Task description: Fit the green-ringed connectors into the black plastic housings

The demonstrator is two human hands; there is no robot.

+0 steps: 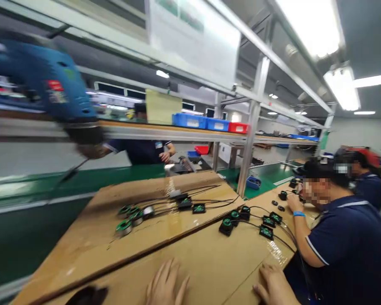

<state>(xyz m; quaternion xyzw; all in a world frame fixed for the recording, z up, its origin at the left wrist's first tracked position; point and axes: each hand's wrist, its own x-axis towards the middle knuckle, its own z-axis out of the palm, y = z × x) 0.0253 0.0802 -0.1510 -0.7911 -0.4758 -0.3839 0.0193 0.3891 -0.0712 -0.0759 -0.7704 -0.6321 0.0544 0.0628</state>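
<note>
My left hand [165, 284] lies flat on the cardboard sheet [209, 262] at the bottom edge, fingers spread and holding nothing. A little to its right, my right hand [273, 284] also rests on the cardboard with fingers apart and nothing in it. Farther out lie small black modules with green boards [266, 232] joined by black cables. Round green-wound coils [124, 226] lie to the left on a second cardboard sheet [92, 237]. A dark object [87, 295] sits at the bottom left, cut off by the frame.
A blue electric screwdriver [51, 84] hangs at the upper left, blurred. A green conveyor belt [28, 190] runs behind the bench. A person in a dark polo [346, 237] works close at my right; others sit beyond. Blue and red bins [209, 123] stand on the shelf.
</note>
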